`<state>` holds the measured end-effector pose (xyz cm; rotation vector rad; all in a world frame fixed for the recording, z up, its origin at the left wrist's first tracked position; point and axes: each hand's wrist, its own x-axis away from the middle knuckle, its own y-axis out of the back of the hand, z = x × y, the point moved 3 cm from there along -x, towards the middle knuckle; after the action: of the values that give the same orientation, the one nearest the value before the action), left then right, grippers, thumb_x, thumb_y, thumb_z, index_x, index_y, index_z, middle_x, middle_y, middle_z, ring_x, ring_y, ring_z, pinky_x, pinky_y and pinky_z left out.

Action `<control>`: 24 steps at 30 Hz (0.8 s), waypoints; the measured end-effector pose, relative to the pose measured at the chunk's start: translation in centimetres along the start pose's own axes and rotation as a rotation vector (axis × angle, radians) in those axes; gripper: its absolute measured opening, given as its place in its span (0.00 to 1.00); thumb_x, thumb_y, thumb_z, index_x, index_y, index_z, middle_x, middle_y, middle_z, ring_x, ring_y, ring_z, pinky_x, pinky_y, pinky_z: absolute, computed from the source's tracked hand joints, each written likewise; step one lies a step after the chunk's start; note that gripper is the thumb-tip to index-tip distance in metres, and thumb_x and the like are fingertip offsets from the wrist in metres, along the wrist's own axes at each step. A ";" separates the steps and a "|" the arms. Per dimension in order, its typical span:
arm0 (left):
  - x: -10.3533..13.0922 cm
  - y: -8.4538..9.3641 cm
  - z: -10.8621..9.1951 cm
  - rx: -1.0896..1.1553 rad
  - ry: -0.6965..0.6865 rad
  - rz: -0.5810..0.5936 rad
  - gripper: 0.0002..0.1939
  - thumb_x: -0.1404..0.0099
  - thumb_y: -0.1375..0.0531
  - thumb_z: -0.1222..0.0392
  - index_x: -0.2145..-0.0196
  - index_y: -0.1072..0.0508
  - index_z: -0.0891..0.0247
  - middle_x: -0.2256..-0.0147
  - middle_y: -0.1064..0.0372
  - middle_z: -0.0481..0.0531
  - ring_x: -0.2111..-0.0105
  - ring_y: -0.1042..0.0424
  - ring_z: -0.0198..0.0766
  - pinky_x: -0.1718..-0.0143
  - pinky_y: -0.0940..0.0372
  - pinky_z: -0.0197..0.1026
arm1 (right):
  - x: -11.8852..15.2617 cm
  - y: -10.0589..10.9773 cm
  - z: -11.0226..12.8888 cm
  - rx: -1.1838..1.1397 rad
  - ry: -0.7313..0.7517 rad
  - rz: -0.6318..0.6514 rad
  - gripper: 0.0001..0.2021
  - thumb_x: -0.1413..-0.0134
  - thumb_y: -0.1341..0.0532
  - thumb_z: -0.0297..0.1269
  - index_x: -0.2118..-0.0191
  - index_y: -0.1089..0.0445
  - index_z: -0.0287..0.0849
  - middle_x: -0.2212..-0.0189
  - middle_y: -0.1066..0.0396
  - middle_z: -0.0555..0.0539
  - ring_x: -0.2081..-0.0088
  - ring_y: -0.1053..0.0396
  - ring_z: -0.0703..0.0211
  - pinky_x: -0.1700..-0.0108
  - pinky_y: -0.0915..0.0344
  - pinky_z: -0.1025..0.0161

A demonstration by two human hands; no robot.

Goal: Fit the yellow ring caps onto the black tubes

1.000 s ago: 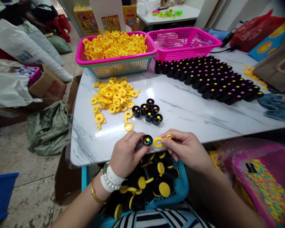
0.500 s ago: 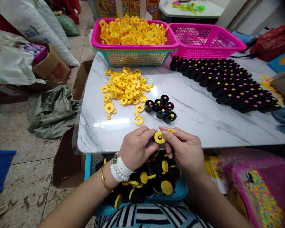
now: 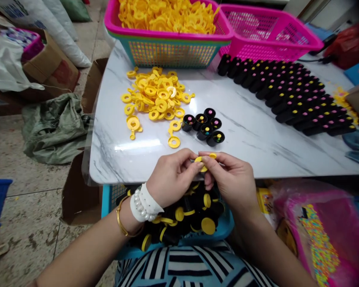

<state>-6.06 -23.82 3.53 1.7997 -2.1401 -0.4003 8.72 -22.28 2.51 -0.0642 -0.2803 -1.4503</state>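
Note:
At the table's front edge, both of my hands meet over a yellow ring-shaped cap (image 3: 203,169) with a small flip lid (image 3: 212,156). My left hand (image 3: 169,177) is closed, its thumb pressed on the cap; its fingers hide the small black container beneath. Pinched between the thumb and fingers of my right hand (image 3: 235,179) is the cap's flip-lid side. Just beyond the hands stand several open black containers (image 3: 215,138) with coloured bits inside. A heap of loose yellow caps (image 3: 161,95) lies to their left.
Behind the heap stands a basket (image 3: 167,36) full of yellow caps, beside a pink basket (image 3: 263,34). Rows of black containers (image 3: 287,93) fill the table's right side. Below the table edge, a blue basket (image 3: 106,203) holds capped black containers.
My left thumb has moved onto the yellow cap, which now looks tilted and more covered. The camera view has dipped, so the far baskets sit higher in the picture.

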 end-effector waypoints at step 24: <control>1.4 -1.8 0.7 -0.399 -0.346 -0.290 0.11 0.33 0.45 0.58 0.54 0.30 0.63 0.66 0.35 0.51 0.69 0.32 0.35 0.68 0.34 0.36 | 0.7 0.0 -1.1 -0.175 -0.012 0.158 0.18 0.43 0.41 0.53 0.66 0.34 0.40 0.79 0.35 0.54 0.83 0.39 0.69 0.85 0.43 0.74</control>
<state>-4.95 -25.52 2.28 1.9000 -1.8156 -1.1945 8.94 -23.21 1.57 -0.2320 -0.1537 -1.3150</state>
